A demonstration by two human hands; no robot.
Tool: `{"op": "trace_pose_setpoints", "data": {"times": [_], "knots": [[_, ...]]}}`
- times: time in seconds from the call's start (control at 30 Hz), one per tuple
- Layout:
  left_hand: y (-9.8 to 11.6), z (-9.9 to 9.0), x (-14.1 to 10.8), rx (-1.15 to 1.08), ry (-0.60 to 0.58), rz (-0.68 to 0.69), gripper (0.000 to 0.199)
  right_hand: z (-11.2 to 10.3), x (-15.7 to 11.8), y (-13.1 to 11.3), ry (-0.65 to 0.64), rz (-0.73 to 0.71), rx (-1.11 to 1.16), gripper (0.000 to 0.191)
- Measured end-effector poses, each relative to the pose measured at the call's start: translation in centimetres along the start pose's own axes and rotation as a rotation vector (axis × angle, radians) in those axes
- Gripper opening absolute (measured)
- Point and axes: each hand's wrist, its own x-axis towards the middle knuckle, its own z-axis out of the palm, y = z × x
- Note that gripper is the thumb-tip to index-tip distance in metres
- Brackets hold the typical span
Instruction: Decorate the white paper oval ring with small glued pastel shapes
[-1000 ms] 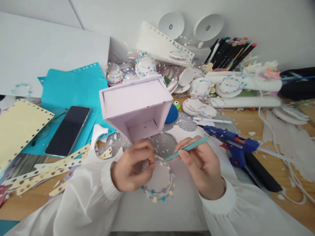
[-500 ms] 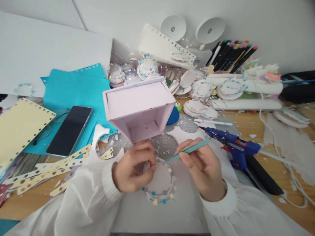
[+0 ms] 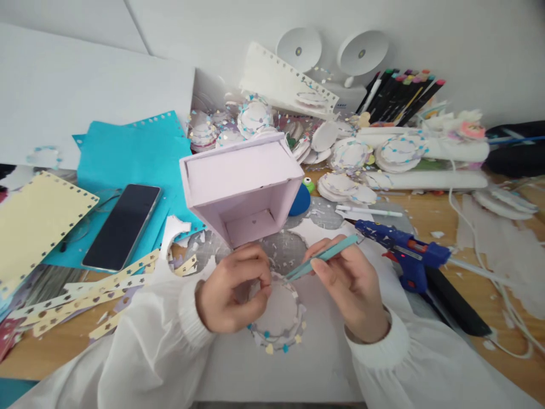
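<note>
Teal tweezers (image 3: pixel 326 257) are held in my right hand (image 3: pixel 347 287), their tips at the upper edge of a round white piece (image 3: pixel 276 309). A ring of small blue, yellow and lilac shapes (image 3: pixel 284 347) runs around that piece on the white sheet. My left hand (image 3: pixel 236 288) is at the piece's upper left, thumb and forefinger pinched together; what lies between them is too small to make out. Just beyond my hands stands a pale lilac open box (image 3: pixel 242 176), tilted.
A blue glue gun (image 3: pixel 402 250) lies at the right with a white cord. Left are a phone (image 3: pixel 122 227), blue sheets (image 3: pixel 128 156) and punched yellow strips (image 3: pixel 85 307). Behind the box are several decorated white discs (image 3: pixel 254 116) and black markers (image 3: pixel 400 96).
The tweezers and my right hand have shifted slightly left, and the tweezers' arms look more spread. My left hand has hardly moved.
</note>
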Motion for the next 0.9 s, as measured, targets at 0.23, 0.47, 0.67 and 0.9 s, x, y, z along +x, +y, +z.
{"op": "trace_pose_setpoints", "data": {"times": [0.23,0.47,0.67,0.9], "knots": [[0.11,0.0,0.16,0.015,-0.009,0.0,0.01,0.12,0.16,-0.21,0.011,0.009,-0.029,0.005],[0.22,-0.15,0.12,0.027,-0.014,0.001,0.009,0.09,0.12,0.06,-0.002,-0.006,-0.043,0.004],[0.08,0.05,0.13,0.023,-0.002,0.015,0.01,-0.02,0.0,0.12,0.013,-0.009,-0.021,0.004],[-0.03,-0.05,0.09,-0.007,-0.024,0.013,0.01,-0.05,0.3,-0.19,0.029,0.037,-0.019,0.007]]}}
